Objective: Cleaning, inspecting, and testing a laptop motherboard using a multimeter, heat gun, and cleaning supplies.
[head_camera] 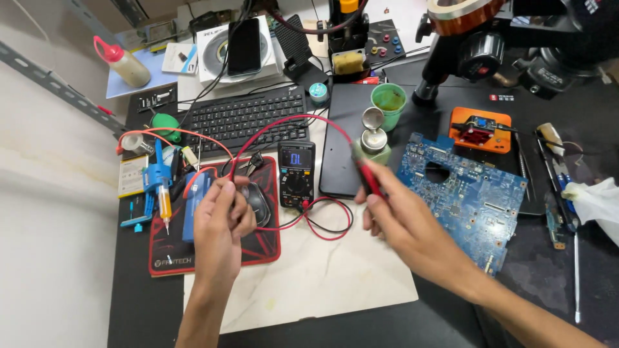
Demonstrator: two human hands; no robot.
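The left hand (219,216) sits nearest, at about seven o'clock from the middle of the bench, fingers curled together around a thin black lead (235,169) above a computer mouse (258,201) on the red and black mouse mat (167,258). At about four o'clock, the right hand (393,209) has its fingers clamped on a red probe (366,175), whose tip points up toward twelve o'clock. The probe's red cable (284,122) arcs over to the left and loops back down to a black digital multimeter (296,174), which lies between the two hands on a pale stone slab (322,270).

At three o'clock from the meter lies a blue circuit board (471,193), just beside the right wrist. Just beyond the probe tip stands a small round metal pot (374,138) with its lid up, and past it a green cup (389,100). Further off at eleven o'clock lies a black keyboard (245,116), with a microscope stand (471,45) at one o'clock. An orange holder (480,129) sits beyond the board.
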